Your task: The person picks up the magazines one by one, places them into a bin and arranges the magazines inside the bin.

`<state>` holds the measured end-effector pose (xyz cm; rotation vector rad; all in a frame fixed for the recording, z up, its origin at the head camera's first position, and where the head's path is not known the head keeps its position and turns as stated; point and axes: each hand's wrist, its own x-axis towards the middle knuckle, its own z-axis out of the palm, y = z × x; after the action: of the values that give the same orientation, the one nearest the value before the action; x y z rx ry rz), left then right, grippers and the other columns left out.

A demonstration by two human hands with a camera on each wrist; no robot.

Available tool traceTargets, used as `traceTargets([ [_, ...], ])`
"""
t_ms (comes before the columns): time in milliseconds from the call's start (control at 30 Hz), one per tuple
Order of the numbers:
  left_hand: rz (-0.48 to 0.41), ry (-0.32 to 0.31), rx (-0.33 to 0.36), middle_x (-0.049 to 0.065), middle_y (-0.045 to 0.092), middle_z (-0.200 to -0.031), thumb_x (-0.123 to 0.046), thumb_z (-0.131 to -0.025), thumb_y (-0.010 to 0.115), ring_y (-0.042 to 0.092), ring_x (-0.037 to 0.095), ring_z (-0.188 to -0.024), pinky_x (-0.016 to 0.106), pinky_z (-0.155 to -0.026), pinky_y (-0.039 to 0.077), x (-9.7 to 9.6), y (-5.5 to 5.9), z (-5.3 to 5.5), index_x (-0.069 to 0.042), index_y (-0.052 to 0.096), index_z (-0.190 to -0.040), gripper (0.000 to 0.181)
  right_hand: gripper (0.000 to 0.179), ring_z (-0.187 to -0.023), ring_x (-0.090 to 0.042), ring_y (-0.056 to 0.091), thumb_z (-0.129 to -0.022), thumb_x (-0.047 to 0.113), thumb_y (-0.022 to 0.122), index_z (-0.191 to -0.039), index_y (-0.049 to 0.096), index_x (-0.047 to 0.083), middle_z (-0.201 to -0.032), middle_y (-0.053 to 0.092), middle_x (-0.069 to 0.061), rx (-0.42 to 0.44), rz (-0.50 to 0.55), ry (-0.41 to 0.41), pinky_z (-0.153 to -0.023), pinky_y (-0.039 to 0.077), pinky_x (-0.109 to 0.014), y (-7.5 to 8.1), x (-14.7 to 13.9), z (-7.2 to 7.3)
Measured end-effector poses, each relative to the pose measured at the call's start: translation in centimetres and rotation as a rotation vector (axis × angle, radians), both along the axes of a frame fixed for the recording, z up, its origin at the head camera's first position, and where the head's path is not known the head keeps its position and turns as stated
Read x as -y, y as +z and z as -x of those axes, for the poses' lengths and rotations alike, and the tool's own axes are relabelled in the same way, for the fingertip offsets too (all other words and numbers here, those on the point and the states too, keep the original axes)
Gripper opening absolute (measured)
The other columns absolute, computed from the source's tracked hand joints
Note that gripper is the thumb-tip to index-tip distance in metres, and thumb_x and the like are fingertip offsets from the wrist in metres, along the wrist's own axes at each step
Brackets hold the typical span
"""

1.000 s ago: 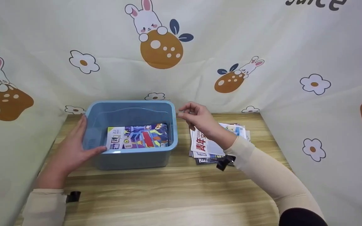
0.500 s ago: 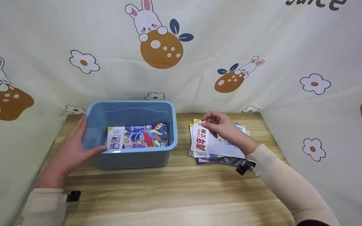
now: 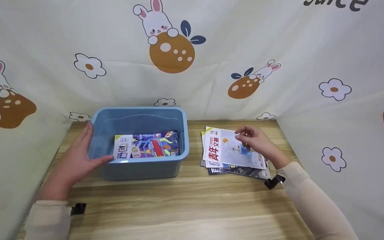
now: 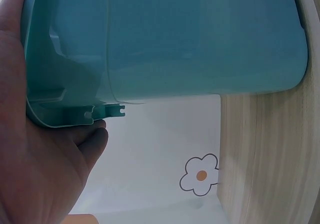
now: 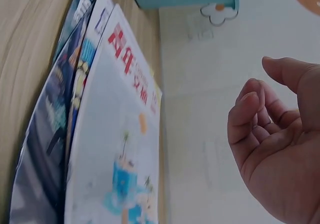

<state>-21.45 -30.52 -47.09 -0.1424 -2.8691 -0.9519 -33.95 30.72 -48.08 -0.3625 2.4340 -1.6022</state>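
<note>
My left hand (image 3: 73, 163) grips the left front corner of a blue plastic storage bin (image 3: 142, 170), thumb on the front rim and fingers along the left side. In the left wrist view its fingers (image 4: 92, 144) hook beneath the rim. Inside the bin lies a colourful magazine (image 3: 153, 145), flat. My right hand (image 3: 257, 143) hovers over the right part of a white magazine (image 3: 227, 153) with red lettering, which tops a loose stack. Its fingers are loosely curled with nothing between them, and the right wrist view shows thumb and fingertips (image 5: 249, 101) apart, above the stack.
Under the white magazine, darker magazines (image 3: 248, 172) stick out at the front. Bin and stack stand side by side on a wood-grain table (image 3: 165, 206). A white curtain (image 3: 112, 80) printed with rabbits and flowers encloses the table at the back and sides.
My right hand has moved right, from beside the bin's right rim to over the magazine stack, uncovering the top cover. The left hand and the bin have stayed put.
</note>
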Motion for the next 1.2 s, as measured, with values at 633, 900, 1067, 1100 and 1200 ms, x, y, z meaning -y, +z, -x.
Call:
traceTargets([
  [633, -0.010, 0.006, 0.006, 0.020, 0.000, -0.185, -0.068, -0.087, 0.086, 0.015, 0.061, -0.163, 0.090, -0.114, 0.025, 0.0, 0.0, 0.0, -0.014, -0.003, -0.178, 0.139, 0.030, -0.069, -0.024, 0.061, -0.105, 0.012, 0.078, -0.124, 0.066, -0.008, -0.088, 0.063, -0.006, -0.073, -0.138, -0.113, -0.052, 0.051, -0.027, -3.4, -5.7, -0.4],
  [900, -0.015, 0.008, 0.012, 0.019, -0.001, -0.185, -0.068, -0.088, 0.086, 0.015, 0.062, -0.162, 0.090, -0.114, 0.025, 0.0, 0.0, 0.0, -0.015, -0.004, -0.178, 0.138, 0.032, -0.067, -0.014, 0.057, -0.104, 0.009, 0.078, -0.125, 0.065, -0.011, -0.088, 0.061, -0.006, -0.102, -0.165, -0.120, -0.054, 0.048, -0.025, -4.3, -6.9, -0.5],
  [1067, -0.015, 0.007, 0.013, 0.020, -0.001, -0.185, -0.068, -0.088, 0.086, 0.015, 0.061, -0.163, 0.090, -0.114, 0.025, 0.0, 0.0, 0.0, -0.014, -0.004, -0.178, 0.138, 0.034, -0.075, -0.014, 0.055, -0.103, 0.011, 0.079, -0.124, 0.066, -0.012, -0.089, 0.062, -0.008, -0.123, -0.232, -0.135, -0.061, 0.046, -0.022, -4.6, -7.3, -0.6],
  [1100, -0.015, 0.006, 0.012, 0.020, -0.001, -0.185, -0.068, -0.088, 0.086, 0.015, 0.061, -0.163, 0.090, -0.114, 0.025, 0.0, 0.0, 0.0, -0.013, -0.004, -0.178, 0.139, 0.035, -0.078, -0.015, 0.056, -0.103, 0.012, 0.080, -0.125, 0.066, -0.012, -0.091, 0.063, -0.008, -0.126, -0.245, -0.138, -0.063, 0.047, -0.022, -4.7, -7.5, -0.7],
  [1200, -0.014, 0.006, 0.013, 0.019, -0.001, -0.185, -0.068, -0.088, 0.086, 0.015, 0.061, -0.163, 0.090, -0.114, 0.026, 0.0, 0.0, 0.0, -0.014, -0.004, -0.178, 0.139, 0.037, -0.086, -0.020, 0.057, -0.103, 0.013, 0.080, -0.127, 0.065, -0.012, -0.096, 0.065, -0.010, -0.120, -0.271, -0.151, -0.068, 0.049, -0.022, -4.9, -7.8, -0.7],
])
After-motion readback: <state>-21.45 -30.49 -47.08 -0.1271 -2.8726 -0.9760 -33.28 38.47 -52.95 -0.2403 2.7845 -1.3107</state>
